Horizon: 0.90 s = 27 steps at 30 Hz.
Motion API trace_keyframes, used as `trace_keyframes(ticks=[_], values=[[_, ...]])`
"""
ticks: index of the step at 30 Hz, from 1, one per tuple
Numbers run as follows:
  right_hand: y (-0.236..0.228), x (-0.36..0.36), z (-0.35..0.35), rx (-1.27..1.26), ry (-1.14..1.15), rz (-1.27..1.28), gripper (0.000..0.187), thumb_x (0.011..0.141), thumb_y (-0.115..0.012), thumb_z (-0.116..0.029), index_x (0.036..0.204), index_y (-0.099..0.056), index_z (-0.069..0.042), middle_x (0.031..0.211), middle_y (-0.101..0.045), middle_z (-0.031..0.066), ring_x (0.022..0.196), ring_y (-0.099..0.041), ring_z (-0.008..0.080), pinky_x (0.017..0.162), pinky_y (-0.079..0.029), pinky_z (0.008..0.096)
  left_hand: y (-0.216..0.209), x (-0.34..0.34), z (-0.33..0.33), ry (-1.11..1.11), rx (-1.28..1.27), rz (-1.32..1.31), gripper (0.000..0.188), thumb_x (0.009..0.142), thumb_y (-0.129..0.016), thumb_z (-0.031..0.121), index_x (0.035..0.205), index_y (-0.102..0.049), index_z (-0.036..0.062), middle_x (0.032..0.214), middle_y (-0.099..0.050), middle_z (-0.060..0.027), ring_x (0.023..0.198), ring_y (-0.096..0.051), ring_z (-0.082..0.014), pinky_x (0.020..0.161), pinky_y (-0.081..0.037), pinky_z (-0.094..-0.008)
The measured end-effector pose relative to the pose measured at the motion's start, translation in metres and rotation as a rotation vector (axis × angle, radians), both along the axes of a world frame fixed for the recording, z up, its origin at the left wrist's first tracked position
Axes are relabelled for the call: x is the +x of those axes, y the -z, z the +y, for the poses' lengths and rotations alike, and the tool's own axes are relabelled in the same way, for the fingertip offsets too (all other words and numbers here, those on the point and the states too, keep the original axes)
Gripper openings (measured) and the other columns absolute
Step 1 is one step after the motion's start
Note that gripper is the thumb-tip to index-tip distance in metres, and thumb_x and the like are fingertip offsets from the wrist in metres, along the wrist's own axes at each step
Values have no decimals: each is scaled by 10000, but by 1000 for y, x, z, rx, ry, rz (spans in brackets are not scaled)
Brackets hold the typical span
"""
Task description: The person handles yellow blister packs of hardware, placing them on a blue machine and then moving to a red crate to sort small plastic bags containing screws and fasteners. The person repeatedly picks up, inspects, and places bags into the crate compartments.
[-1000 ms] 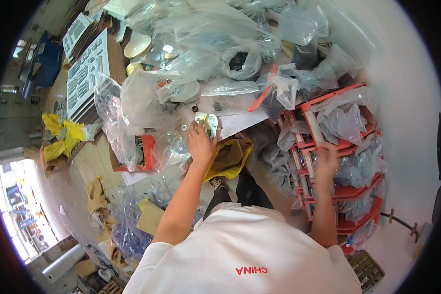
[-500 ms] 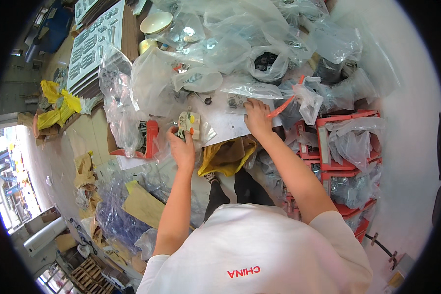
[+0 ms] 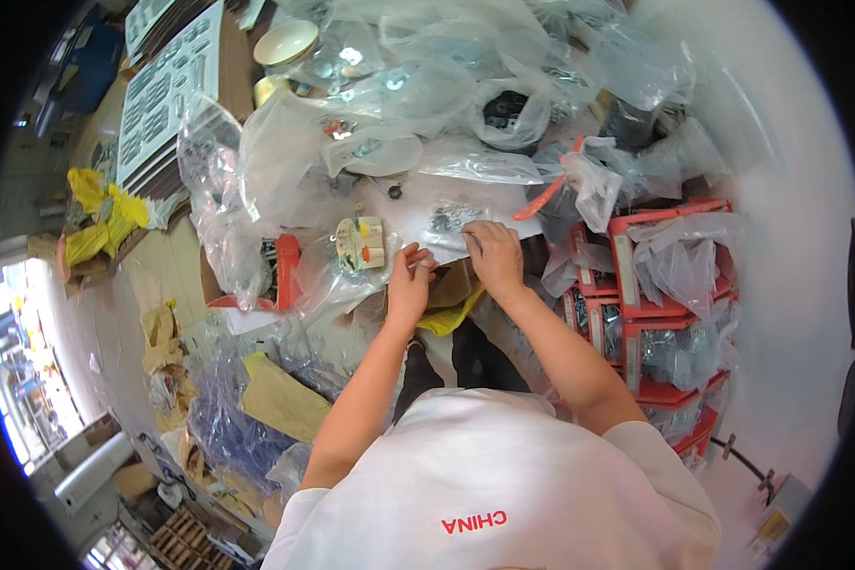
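Note:
Near the front edge of the white work surface [image 3: 427, 195], my right hand [image 3: 497, 255] is closed, its fingertips at the edge of a small clear bag of metal parts [image 3: 454, 217]. My left hand [image 3: 410, 283] hovers by the same edge, fingers loosely curled and apart, with nothing visible in it. Left of it lies a cream and green printed packet [image 3: 359, 244] with yellow and orange spots, untouched. A small black ring-like part [image 3: 395, 192] sits farther back. Below the edge hangs a yellow sack [image 3: 446, 318], partly hidden by my left hand.
Large clear bags of hardware [image 3: 294, 157] crowd the back, one holding black parts [image 3: 508, 112]. Red bins [image 3: 627, 271] stack at the right; another red-edged box [image 3: 287, 271] is at the left. A cream bowl [image 3: 286, 43] and a board of grey parts [image 3: 171, 100] lie back left.
My left hand has let go of the printed packet and moved right, toward my right hand. The small clear bag has come nearer to me along with my right hand.

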State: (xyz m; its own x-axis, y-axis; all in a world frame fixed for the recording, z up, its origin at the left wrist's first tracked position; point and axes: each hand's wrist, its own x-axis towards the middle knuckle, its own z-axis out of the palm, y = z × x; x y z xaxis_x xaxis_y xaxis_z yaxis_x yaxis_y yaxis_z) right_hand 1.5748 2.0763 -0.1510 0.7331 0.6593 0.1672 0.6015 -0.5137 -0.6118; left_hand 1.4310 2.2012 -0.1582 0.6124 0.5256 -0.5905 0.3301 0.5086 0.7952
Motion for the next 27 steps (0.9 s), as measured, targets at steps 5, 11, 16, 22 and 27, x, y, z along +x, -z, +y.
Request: trace_keyframes(ticks=[5, 11, 16, 22, 27], values=[[6, -13, -4, -15, 90, 175, 118, 933, -690, -111, 1044, -664, -82, 1045, -713, 96, 1024, -665, 320, 901, -510, 455, 15, 33, -9, -139, -410, -118, 584, 1034, -623, 121, 1518, -315, 9, 1338, -597, -169, 1157, -671, -276, 983, -573, -399], [23, -7, -3, -68, 115, -102, 188, 886, -654, -97, 1069, -692, -81, 1126, -696, 124, 1074, -648, 359, 931, -513, 475, 39, 41, -10, -95, -101, 111, 521, 1020, -641, 123, 1455, -372, 22, 1267, -590, -162, 1048, -698, -280, 885, -606, -396], [37, -6, 6, -359, 16, -120, 211, 903, -606, -199, 1030, -763, -139, 1122, -711, 82, 1142, -643, 298, 930, -504, 463, 55, 37, 7, 23, -113, 94, 448, 1053, -602, 128, 1457, -431, 31, 1159, -622, -126, 984, -702, -253, 800, -596, -366], [10, -39, -5, -88, 136, 52, 230, 927, -586, -198, 1093, -726, -124, 1108, -690, 75, 1194, -590, 270, 1011, -446, 425, 32, 37, 11, 65, -309, 37, 338, 1068, -634, 250, 1314, -538, 38, 1204, -641, -78, 1107, -651, -230, 938, -577, -441], [-15, -75, -43, 117, 170, 205, 264, 873, -718, -250, 1095, -727, -108, 1176, -680, 59, 1184, -579, 280, 1004, -451, 429, 10, 27, -11, 186, -397, -24, 234, 1083, -587, 178, 1252, -580, 16, 1205, -661, -109, 1089, -678, -241, 941, -603, -427]])
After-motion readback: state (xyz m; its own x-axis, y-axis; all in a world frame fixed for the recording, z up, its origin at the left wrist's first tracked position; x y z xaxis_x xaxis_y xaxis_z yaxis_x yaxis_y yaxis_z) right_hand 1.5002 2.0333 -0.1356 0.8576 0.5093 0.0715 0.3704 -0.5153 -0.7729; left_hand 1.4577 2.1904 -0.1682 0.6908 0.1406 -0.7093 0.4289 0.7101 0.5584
